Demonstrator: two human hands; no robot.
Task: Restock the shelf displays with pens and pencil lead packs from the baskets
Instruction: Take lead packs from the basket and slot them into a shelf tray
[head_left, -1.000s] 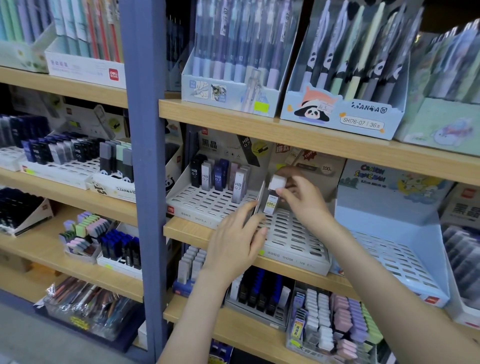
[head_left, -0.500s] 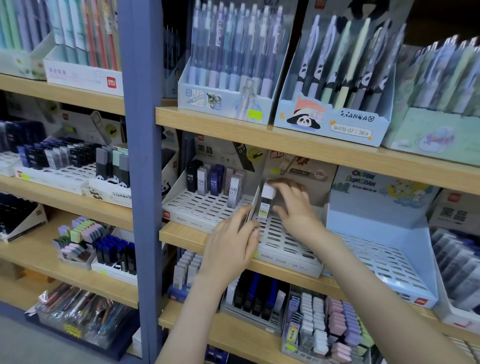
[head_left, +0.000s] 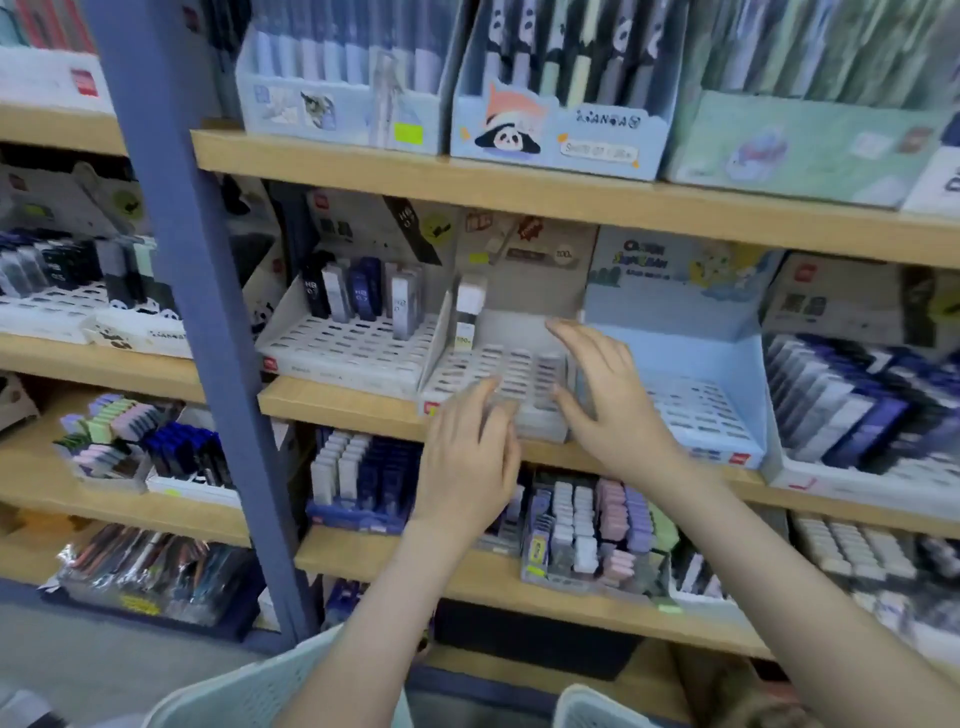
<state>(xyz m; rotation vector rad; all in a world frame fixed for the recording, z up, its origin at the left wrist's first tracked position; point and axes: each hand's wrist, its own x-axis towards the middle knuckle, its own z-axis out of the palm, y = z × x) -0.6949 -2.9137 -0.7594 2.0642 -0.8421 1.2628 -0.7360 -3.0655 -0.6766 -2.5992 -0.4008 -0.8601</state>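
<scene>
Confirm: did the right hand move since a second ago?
Yes. The right hand released the lead pack and drew back toward the slotted tray front right; the pack stands in the tray's back-left corner.

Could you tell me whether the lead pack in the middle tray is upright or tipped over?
Upright: the lead pack stands on end in the back-left corner of the tray, untouched.

Lead pack (head_left: 469, 312) standing (back-left corner), slotted tray (head_left: 519, 364)

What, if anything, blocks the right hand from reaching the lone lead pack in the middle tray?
Likely nothing, so yes: the right hand is open over that tray, and the lead pack stands alone back left, bare slots between.
</scene>
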